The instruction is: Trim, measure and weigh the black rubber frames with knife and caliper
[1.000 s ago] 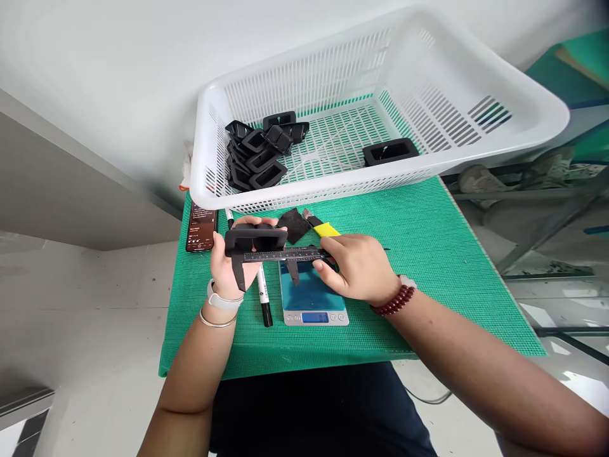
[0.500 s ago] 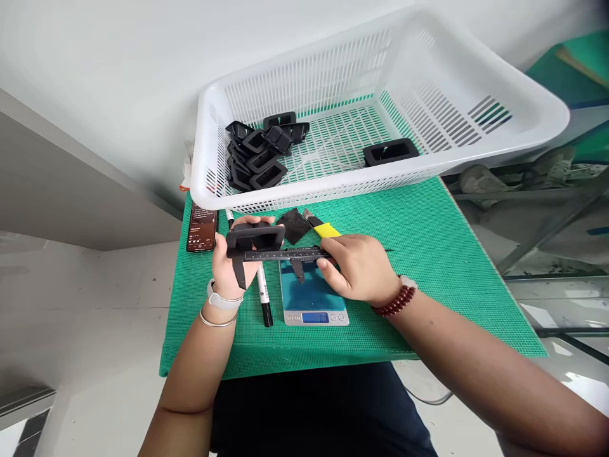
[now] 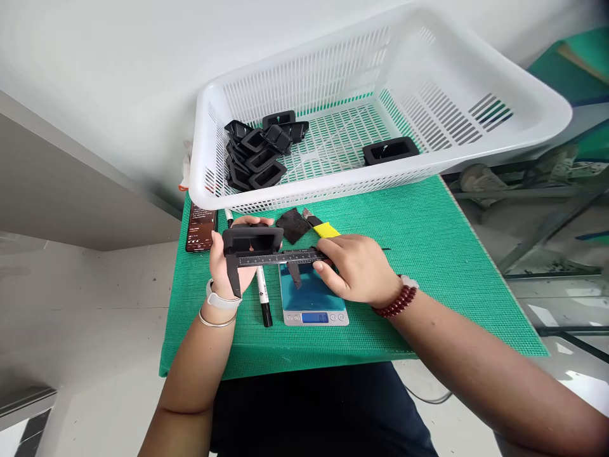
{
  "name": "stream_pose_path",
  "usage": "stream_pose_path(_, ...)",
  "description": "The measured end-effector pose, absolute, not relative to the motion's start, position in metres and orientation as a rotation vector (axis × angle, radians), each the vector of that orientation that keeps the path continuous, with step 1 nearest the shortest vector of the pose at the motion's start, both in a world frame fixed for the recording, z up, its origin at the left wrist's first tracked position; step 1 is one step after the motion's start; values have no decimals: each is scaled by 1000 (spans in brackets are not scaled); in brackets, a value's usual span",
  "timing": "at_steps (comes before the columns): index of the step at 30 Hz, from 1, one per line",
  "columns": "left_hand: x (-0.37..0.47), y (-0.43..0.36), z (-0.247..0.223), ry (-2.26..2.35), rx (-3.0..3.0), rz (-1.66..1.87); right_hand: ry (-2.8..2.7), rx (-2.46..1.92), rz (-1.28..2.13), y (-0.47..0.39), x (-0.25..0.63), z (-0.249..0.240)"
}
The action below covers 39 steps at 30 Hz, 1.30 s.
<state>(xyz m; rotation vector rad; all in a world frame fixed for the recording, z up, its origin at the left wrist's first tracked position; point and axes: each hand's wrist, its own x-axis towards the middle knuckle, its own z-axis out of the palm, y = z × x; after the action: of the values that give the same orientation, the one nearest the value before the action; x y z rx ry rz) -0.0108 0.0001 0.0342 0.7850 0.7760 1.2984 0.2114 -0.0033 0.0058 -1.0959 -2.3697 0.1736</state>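
My left hand [image 3: 223,260] holds a black rectangular plastic frame [image 3: 253,236] with a recessed middle, its fingers behind the part and its thumb at the left end. In my right hand [image 3: 354,266] is a black caliper [image 3: 273,259], gripped at its right end. The caliper's scale lies along the near side of the frame, and its jaws point toward me. Its fixed jaw is near the frame's left end, its sliding jaw beyond the right end. Whether they touch the frame I cannot tell. Below the caliper sits a small digital scale [image 3: 314,298] with a blue platform.
A white plastic basket [image 3: 352,184] with several similar black frames [image 3: 264,158] stands at the back. On the green mat [image 3: 413,317] lie a marker [image 3: 264,298], a yellow utility knife [image 3: 326,228], a black scrap [image 3: 293,225] and a phone [image 3: 202,228].
The caliper's jaw end has dropped slightly toward me and a little left. The frame in my left hand has shifted slightly left and tilted. My right hand is nearly still.
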Motion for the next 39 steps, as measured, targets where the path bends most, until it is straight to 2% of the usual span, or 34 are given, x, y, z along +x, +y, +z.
stream_pose_path(8, -8, -3, 38, 784, 806, 1275, -2412, -995, 274, -1, 207, 2)
stream_pose_path(19, -8, -1, 29, 738, 879, 1239, -2343, -1123, 389, 4, 212, 2)
stream_pose_path(39, -11, 0, 35, 764, 759, 1271, -2271, -1200, 291, -1, 211, 9)
